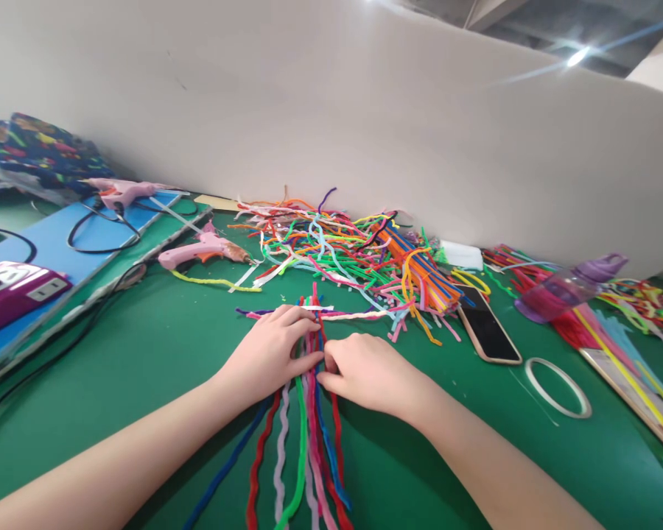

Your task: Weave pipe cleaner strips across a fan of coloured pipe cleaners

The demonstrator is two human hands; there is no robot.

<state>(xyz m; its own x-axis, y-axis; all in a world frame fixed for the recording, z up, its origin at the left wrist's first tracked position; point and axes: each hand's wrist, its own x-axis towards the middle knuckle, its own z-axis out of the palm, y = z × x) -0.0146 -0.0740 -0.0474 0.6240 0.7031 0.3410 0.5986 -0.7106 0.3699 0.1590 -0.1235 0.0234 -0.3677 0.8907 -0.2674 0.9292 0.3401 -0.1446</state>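
Observation:
Several wavy pipe cleaners (301,456) in blue, red, lilac, green and pink run lengthwise from between my hands toward the bottom of the head view. At their far end, purple, pink and white strands (359,315) lie crosswise. My left hand (273,350) rests over the upper left of the bundle, fingers curled onto it and thumb pressing across the strands. On the other side, my right hand (367,372) has its fingers folded, with thumb and index finger pinching the right-hand strands. The exact grip points are partly hidden by the fingers.
Beyond my hands lies a tangled pile of pipe cleaners (331,250). Pink glue guns (204,250) and a purple power strip (22,294) are left, with a black cable (96,313). A phone (489,324), tape roll (558,388) and purple bottle (566,287) lie right.

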